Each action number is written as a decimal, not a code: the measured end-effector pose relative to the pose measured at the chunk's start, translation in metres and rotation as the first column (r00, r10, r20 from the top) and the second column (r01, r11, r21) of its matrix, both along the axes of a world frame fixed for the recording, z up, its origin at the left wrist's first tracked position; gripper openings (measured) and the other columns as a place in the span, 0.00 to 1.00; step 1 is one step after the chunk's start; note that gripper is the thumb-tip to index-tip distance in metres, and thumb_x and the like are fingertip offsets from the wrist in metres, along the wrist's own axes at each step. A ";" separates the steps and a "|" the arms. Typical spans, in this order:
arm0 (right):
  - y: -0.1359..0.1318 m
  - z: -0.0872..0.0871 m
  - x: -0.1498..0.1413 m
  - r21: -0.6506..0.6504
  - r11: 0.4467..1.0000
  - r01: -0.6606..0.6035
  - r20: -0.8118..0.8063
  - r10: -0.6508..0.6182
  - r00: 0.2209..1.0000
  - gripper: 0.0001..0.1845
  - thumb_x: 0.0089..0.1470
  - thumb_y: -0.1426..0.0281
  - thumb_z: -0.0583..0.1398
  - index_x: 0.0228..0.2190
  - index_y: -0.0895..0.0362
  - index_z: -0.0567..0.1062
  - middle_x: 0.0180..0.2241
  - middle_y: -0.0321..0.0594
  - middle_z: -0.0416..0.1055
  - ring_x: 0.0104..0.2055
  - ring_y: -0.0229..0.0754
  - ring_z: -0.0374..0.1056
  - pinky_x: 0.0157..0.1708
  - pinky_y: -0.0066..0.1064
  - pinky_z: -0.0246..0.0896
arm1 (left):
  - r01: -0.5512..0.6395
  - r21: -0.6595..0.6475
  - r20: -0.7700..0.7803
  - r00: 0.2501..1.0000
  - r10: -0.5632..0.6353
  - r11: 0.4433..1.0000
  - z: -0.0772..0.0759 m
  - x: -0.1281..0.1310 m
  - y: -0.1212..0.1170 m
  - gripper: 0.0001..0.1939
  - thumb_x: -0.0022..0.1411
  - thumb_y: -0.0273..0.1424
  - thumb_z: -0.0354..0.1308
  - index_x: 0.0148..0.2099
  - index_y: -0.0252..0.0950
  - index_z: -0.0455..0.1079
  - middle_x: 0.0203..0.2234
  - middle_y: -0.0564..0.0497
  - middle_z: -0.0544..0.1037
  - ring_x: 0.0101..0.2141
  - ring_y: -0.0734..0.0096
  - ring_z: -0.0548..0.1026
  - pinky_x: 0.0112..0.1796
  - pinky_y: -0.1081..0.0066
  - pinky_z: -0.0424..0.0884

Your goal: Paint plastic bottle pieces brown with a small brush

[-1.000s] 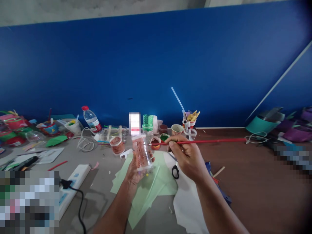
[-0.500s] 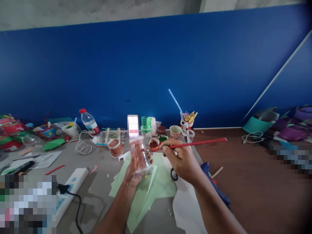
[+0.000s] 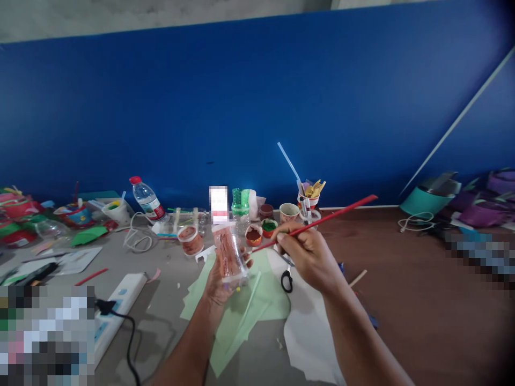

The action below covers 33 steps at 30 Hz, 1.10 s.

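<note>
My left hand (image 3: pixel 219 279) is wrapped round a clear plastic bottle piece (image 3: pixel 230 252) smeared with reddish-brown paint, tilted slightly. A long red paintbrush (image 3: pixel 333 215) is pinched in my right hand (image 3: pixel 303 249), its tip pointing left, close to the bottle piece; whether it touches cannot be told. Just behind stand a small cup of brown paint (image 3: pixel 254 236) and a cup of green paint (image 3: pixel 269 227). To the left is a short round container (image 3: pixel 190 241) coated in the same brown. Pale green paper sheets (image 3: pixel 257 300) lie beneath my hands.
Scissors (image 3: pixel 287 280) rest on white paper (image 3: pixel 308 332) by my right wrist. Along the blue partition stand a water bottle (image 3: pixel 148 199), a paper cup (image 3: pixel 289 213) and a cup of utensils (image 3: pixel 309 199). A power strip (image 3: pixel 120 303) with a black cable is at the left.
My right hand has drawn the paintbrush away from the brown paint cup, bringing its tip down and left toward the bottle piece. My left hand keeps its hold.
</note>
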State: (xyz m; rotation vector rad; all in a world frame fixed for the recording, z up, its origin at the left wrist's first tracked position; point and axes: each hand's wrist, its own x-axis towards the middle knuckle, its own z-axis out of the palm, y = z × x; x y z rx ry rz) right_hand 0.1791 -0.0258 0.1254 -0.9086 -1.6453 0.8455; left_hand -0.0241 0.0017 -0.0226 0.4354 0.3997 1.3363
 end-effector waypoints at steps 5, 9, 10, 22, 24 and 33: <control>0.000 -0.001 -0.002 0.006 0.999 0.046 -0.074 -0.045 0.996 0.08 0.57 0.70 0.55 0.31 0.58 0.74 0.24 0.36 0.68 0.23 0.35 0.61 0.22 0.27 0.52 | 0.002 -0.003 -0.034 0.999 -0.002 1.000 -0.005 0.000 -0.001 0.21 0.62 0.44 0.59 0.51 0.36 0.73 0.37 0.46 0.82 0.37 0.61 0.80 0.47 0.58 0.73; 0.001 0.000 0.000 -0.011 1.000 -0.020 -0.013 0.020 1.000 0.10 0.56 0.72 0.55 0.25 0.58 0.72 0.21 0.35 0.66 0.22 0.34 0.59 0.21 0.27 0.52 | 0.007 0.017 -0.027 1.000 -0.007 1.000 -0.005 -0.001 -0.002 0.21 0.62 0.45 0.58 0.52 0.37 0.72 0.38 0.47 0.82 0.38 0.62 0.80 0.47 0.58 0.73; 0.001 -0.001 0.001 -0.009 1.000 -0.001 -0.040 0.001 0.999 0.10 0.57 0.71 0.55 0.26 0.58 0.73 0.21 0.35 0.66 0.21 0.33 0.58 0.20 0.27 0.51 | 0.004 0.013 -0.027 1.000 -0.004 1.000 -0.004 -0.001 -0.002 0.21 0.62 0.45 0.58 0.52 0.38 0.72 0.38 0.48 0.82 0.38 0.63 0.80 0.47 0.59 0.73; 0.017 -0.013 -0.002 0.038 0.998 -0.043 -0.190 0.050 0.981 0.15 0.62 0.64 0.54 0.44 0.58 0.74 0.34 0.42 0.76 0.27 0.36 0.68 0.30 0.31 0.66 | 0.137 0.071 -0.084 0.988 -0.131 0.988 0.007 0.003 -0.009 0.25 0.52 0.45 0.67 0.50 0.40 0.75 0.42 0.47 0.82 0.41 0.61 0.80 0.48 0.60 0.74; 0.019 -0.014 -0.001 -0.005 0.999 -0.045 -0.050 0.045 0.998 0.16 0.62 0.63 0.55 0.45 0.59 0.74 0.36 0.45 0.77 0.34 0.40 0.72 0.35 0.33 0.67 | 0.156 0.096 -0.064 0.987 -0.151 0.983 0.008 0.003 -0.010 0.24 0.54 0.44 0.66 0.51 0.41 0.74 0.44 0.48 0.81 0.43 0.60 0.79 0.49 0.59 0.73; 0.027 -0.030 -0.007 -0.038 0.991 -0.127 0.346 0.133 0.929 0.21 0.57 0.60 0.60 0.50 0.57 0.72 0.46 0.50 0.76 0.47 0.51 0.73 0.45 0.42 0.67 | 0.006 0.119 0.069 0.998 -0.014 0.993 0.011 -0.012 -0.004 0.22 0.61 0.44 0.60 0.56 0.46 0.70 0.53 0.52 0.77 0.54 0.59 0.73 0.56 0.57 0.66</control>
